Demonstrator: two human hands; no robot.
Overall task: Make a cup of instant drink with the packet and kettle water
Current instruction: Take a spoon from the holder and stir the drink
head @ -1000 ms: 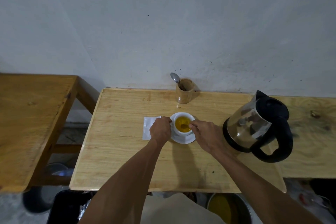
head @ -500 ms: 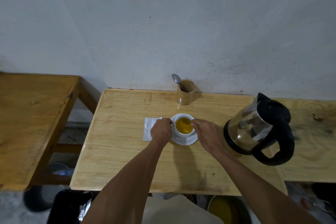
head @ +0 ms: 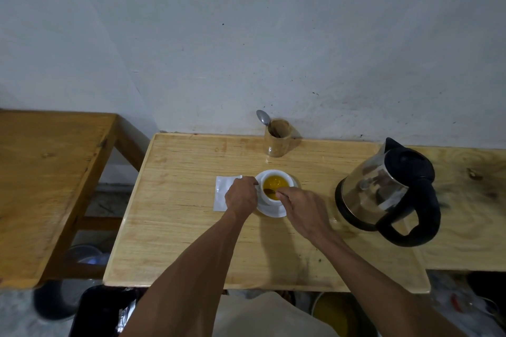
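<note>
A white cup (head: 276,175) holding yellow-orange drink stands on a white saucer (head: 271,210) in the middle of the light wooden table (head: 178,227). My left hand (head: 241,195) is closed against the cup's left side. My right hand (head: 304,208) pinches a spoon (head: 269,191) whose bowl sits in the drink. The white packet (head: 220,194) lies flat just left of the cup, partly under my left hand. A steel kettle (head: 383,189) with black lid and handle stands to the right.
A wooden holder (head: 278,139) with a second spoon (head: 262,117) stands by the wall behind the cup. A darker wooden table (head: 41,186) is at the left. Buckets and containers (head: 336,312) sit on the floor below.
The spoon's bowl has shifted within the cup toward its near left side as my right hand stirs. My left hand stays at the cup.
</note>
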